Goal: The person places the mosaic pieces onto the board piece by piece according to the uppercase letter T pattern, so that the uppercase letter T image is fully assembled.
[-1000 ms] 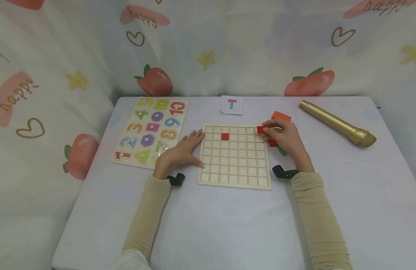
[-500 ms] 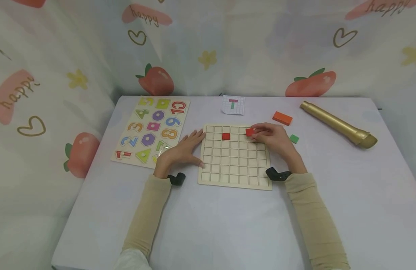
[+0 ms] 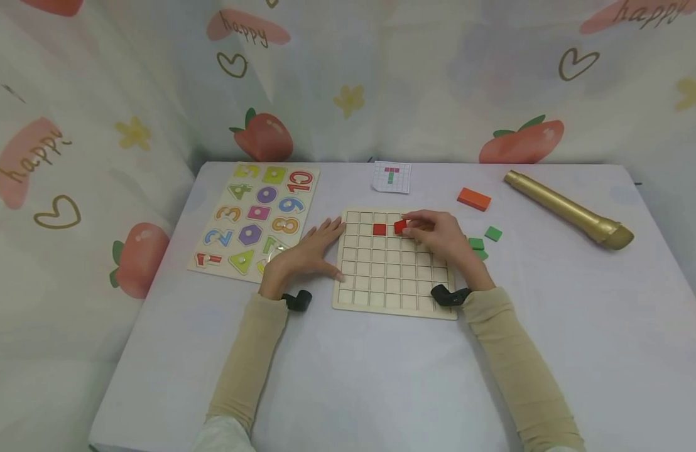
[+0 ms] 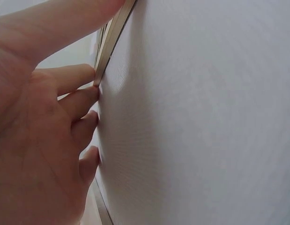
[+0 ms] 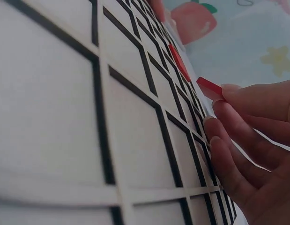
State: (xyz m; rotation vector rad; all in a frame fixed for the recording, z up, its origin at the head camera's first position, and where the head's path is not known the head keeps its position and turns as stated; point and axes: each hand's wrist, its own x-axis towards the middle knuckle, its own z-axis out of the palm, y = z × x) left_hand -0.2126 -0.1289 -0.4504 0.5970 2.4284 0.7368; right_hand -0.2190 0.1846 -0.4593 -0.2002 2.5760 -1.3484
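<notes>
A wooden grid board [image 3: 384,270] lies mid-table, with one red square tile [image 3: 379,230] set in a cell of its second row. My right hand [image 3: 438,233] pinches another red tile [image 3: 401,226] between thumb and fingertips, just right of the set one. In the right wrist view this pinched tile [image 5: 210,88] is tilted and held above the grid. My left hand [image 3: 305,256] is spread along the board's left edge; its thumb and fingertips touch the rim, and no object is in its grasp.
Several green tiles [image 3: 493,233] and an orange block [image 3: 474,199] lie right of the board. A gold tube-like object [image 3: 568,210] lies farther right. Behind the board is a pattern card [image 3: 391,177]; a number-and-shape puzzle board [image 3: 252,216] is at left, partly under my left hand.
My right hand has carried the red tile leftward from the board's right edge to beside the set red tile. The green tiles have come into view. My left hand has stayed put.
</notes>
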